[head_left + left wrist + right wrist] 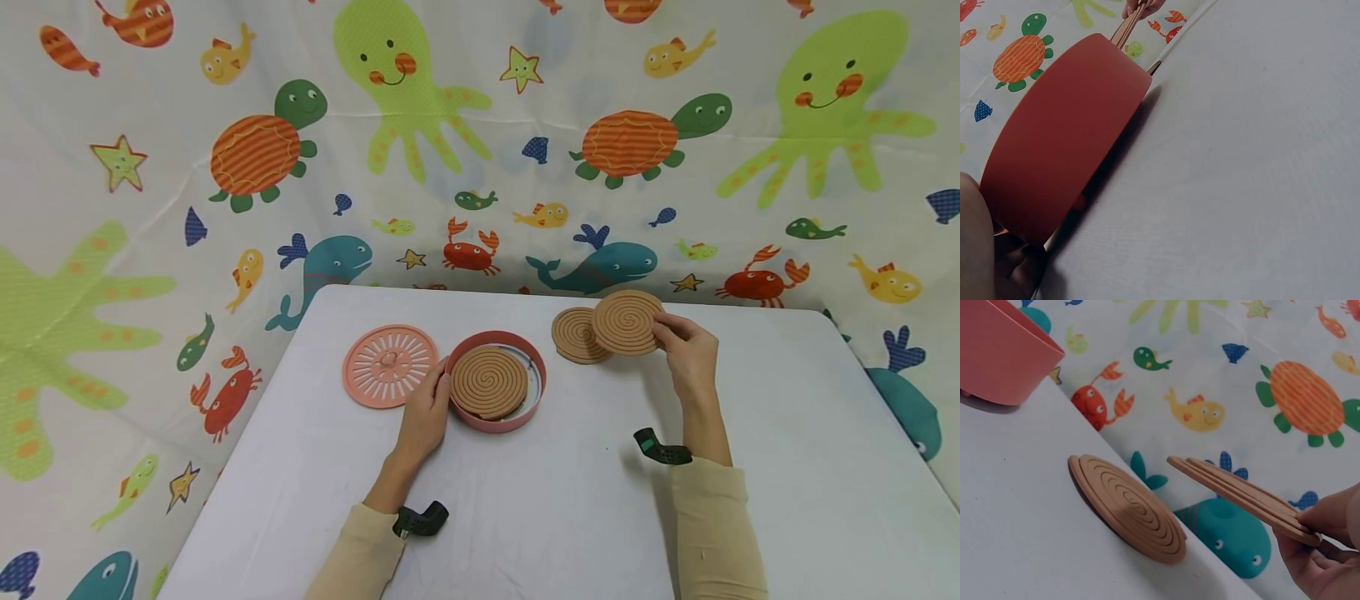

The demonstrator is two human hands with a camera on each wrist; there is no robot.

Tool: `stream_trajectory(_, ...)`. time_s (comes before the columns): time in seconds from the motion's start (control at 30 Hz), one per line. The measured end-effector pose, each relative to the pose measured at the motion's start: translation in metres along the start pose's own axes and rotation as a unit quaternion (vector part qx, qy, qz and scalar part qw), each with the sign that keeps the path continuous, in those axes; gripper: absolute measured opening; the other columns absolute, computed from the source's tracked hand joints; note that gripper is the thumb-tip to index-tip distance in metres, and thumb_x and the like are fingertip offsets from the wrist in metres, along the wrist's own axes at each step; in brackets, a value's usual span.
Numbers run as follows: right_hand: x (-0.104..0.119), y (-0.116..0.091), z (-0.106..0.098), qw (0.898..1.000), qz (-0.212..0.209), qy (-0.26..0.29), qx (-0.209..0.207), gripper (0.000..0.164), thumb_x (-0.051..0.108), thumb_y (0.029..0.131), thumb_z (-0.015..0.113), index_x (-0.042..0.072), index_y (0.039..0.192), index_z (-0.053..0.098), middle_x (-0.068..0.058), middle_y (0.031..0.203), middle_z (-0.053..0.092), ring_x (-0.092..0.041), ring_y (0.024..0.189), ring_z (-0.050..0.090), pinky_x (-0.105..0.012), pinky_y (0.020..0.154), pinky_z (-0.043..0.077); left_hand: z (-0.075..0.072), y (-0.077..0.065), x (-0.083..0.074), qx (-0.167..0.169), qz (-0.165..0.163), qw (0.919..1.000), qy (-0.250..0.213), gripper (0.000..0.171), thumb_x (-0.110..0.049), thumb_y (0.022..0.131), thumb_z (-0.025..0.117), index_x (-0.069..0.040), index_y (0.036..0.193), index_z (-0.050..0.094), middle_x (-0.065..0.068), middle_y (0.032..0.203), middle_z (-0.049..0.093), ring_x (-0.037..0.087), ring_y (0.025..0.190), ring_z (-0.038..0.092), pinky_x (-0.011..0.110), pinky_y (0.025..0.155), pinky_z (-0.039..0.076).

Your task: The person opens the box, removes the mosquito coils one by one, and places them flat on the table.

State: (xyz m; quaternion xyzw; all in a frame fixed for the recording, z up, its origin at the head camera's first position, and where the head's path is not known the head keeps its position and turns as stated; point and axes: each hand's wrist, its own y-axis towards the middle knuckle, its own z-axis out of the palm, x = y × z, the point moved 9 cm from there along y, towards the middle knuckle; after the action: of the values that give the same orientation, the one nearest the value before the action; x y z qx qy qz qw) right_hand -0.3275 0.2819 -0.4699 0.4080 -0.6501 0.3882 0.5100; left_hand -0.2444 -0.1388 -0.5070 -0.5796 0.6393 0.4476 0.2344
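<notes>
From my head, the round red box (498,427) stands left of and slightly nearer than the held coil (626,322), which my right hand (690,358) pinches at its right edge. I judge that offset is what moving the held coil hinges on; being round, it has no long axis to line up. My left hand (426,410) grips the box's left side, just beside the slotted lid (389,358). The boxed coil (489,382) lies toward the left wall, with pale floor showing at the right.

From my left wrist, the box's wall looms, my fingers curled at its lower left; the held coil shows edge-on beyond the rim.

From my right wrist, thumb and fingers clamp the held coil, tilted and raised, apart from the table coil (1135,506). The far edge runs just beside that one, so I judge the freer room is on the tabletop's (577,483) near side.
</notes>
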Motion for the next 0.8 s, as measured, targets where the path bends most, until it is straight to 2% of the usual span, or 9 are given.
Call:
stream_trajectory(0.37, -0.007, 0.005, -0.009, 1.0, 0.001, 0.011, -0.013, 0.034, 0.014, 0.098, 0.063, 0.0, 0.129, 0.065, 0.009, 0.105, 0.062, -0.003, 0.09, 0.063, -0.006, 0.075, 0.053, 0.0, -0.001, 0.002, 0.006, -0.008, 1.0, -0.001, 0.042, -0.023, 0.108, 0.041, -0.005, 0.145, 0.052, 0.015, 0.144, 0.058, 0.027, 0.137, 0.052, 0.048, 0.115, 0.041)
stream_trajectory(0.8, -0.017, 0.01, -0.014, 0.999, 0.038, 0.022, -0.016, 0.035, 0.014, 0.098, 0.064, 0.002, 0.131, 0.065, 0.008, 0.109, 0.061, -0.004, 0.092, 0.062, -0.005, 0.074, 0.053, 0.001, 0.0, 0.001, 0.007, -0.005, 1.0, 0.0, 0.043, -0.024, 0.108, 0.041, -0.006, 0.145, 0.052, 0.014, 0.144, 0.058, 0.027, 0.138, 0.052, 0.047, 0.115, 0.042)
